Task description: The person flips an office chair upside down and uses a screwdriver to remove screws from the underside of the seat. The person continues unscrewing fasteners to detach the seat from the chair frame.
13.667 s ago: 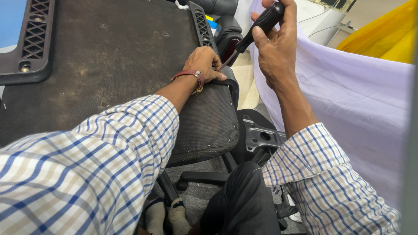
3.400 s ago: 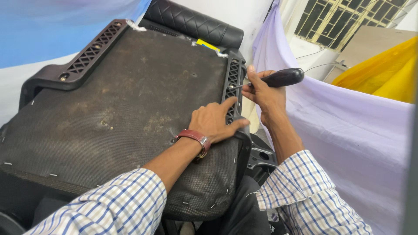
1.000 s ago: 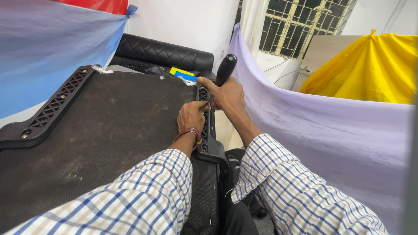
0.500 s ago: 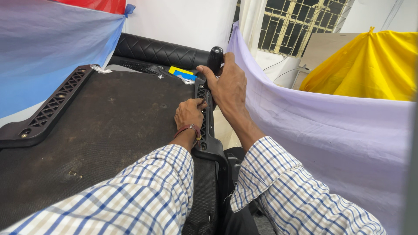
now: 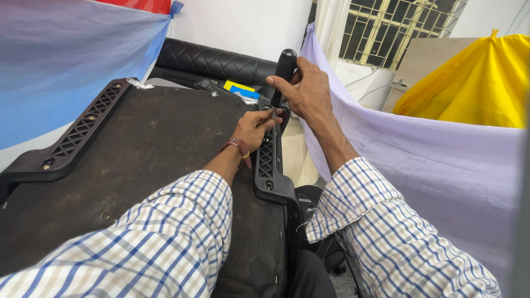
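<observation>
An upturned chair seat (image 5: 143, 154) with a dark fabric underside lies in front of me. A black plastic armrest bracket (image 5: 267, 165) with a lattice pattern runs along its right edge. My right hand (image 5: 306, 91) grips the black handle of a screwdriver (image 5: 284, 69), held upright with its tip down at the far end of the bracket. My left hand (image 5: 253, 127) rests on the seat beside the bracket, its fingertips pinched around the screwdriver's shaft near the tip. What the tip sits on is hidden by the fingers.
A second black lattice bracket (image 5: 77, 135) lies along the seat's left edge. A quilted black chair back (image 5: 212, 58) stands behind. Blue cloth (image 5: 61, 60) hangs at left, lilac cloth (image 5: 430, 160) at right, yellow cloth (image 5: 475, 83) beyond. The chair base (image 5: 317, 243) is below right.
Over the last second my right hand stayed on the screwdriver at the bracket's far end and stood it more upright. My left fingers closed in around its shaft.
</observation>
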